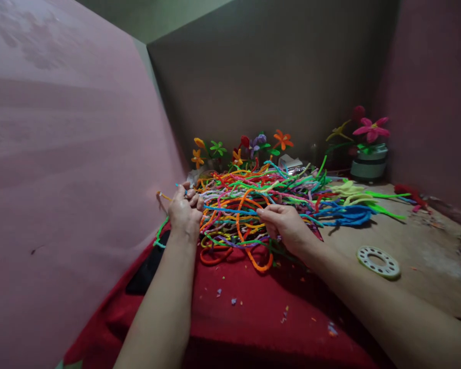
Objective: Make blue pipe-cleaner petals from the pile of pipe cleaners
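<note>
A blue pipe cleaner (230, 210) runs almost straight between my two hands, above a big tangled heap of coloured pipe cleaners (253, 192). My left hand (185, 209) grips its left end, with a short blue tip showing past the fingers. At the other end, my right hand (286, 225) pinches it between thumb and fingers. Just below the stretched piece, an orange pipe cleaner (259, 267) curls in a loop over the front of the heap.
Pipe cleaner flowers (283, 139) stand behind the heap. A jar (369, 165) sits at back right by a pink flower (371, 129). A white ring with holes (378, 262) lies on the wooden board (430, 266). Fuzz scraps dot the red cloth (253, 318). A pink wall (61, 195) rises at left.
</note>
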Motion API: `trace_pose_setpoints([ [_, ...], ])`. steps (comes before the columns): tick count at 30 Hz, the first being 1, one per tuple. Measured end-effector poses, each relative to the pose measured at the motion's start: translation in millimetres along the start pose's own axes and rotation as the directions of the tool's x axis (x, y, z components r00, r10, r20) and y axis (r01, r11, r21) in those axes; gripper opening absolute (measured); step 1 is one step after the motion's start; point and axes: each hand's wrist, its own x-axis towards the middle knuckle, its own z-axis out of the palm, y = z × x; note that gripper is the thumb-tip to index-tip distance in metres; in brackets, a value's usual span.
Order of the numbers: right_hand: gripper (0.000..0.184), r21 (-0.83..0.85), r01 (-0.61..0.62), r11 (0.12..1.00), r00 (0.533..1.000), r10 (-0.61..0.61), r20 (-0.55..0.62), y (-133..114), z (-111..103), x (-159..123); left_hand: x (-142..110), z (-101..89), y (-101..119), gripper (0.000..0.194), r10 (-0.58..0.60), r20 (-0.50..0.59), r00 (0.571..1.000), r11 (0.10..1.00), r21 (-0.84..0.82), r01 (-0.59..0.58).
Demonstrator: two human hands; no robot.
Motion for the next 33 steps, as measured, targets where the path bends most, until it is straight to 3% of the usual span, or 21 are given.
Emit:
trace_pose_setpoints([
  [3,0.023,0.256,-0.002,0.967,0.999,0.012,-0.038,-1,-3,4,0,1.8,1,0.033,-0.073,-0.016,0.997,0.997,-0.034,0.072],
  [6,0.006,0.487,-0.063,0.871,0.997,0.071,0.001,-8,-6,5,0,3.0,-1,0.024,-0.143,-0.019,0.99,0.989,-0.035,0.142],
  [11,0.007,0.691,-0.103,0.715,0.995,0.061,0.085,-21,-12,5,1,4.0,-12,0.019,-0.255,0.008,0.967,0.967,-0.026,0.255],
  [17,0.037,0.714,-0.06,0.698,0.992,0.118,-0.032,-22,-19,13,-6,10.1,-24,0.02,-0.238,0.044,0.97,0.971,-0.02,0.239],
  [22,0.025,0.776,-0.024,0.63,0.984,0.153,-0.094,-18,-23,18,-14,15.0,-32,0.015,-0.089,0.107,0.99,0.996,0.011,0.088],
  [26,0.019,0.75,-0.019,0.662,0.981,0.155,-0.113,-16,-25,21,-18,16.3,-33,0.012,0.009,0.192,0.981,0.999,0.044,-0.018],
  [33,0.011,0.656,0.037,0.754,0.98,0.102,-0.173,-14,-24,19,-19,14.6,-30,0.008,-0.012,0.195,0.981,0.999,0.039,0.005],
])
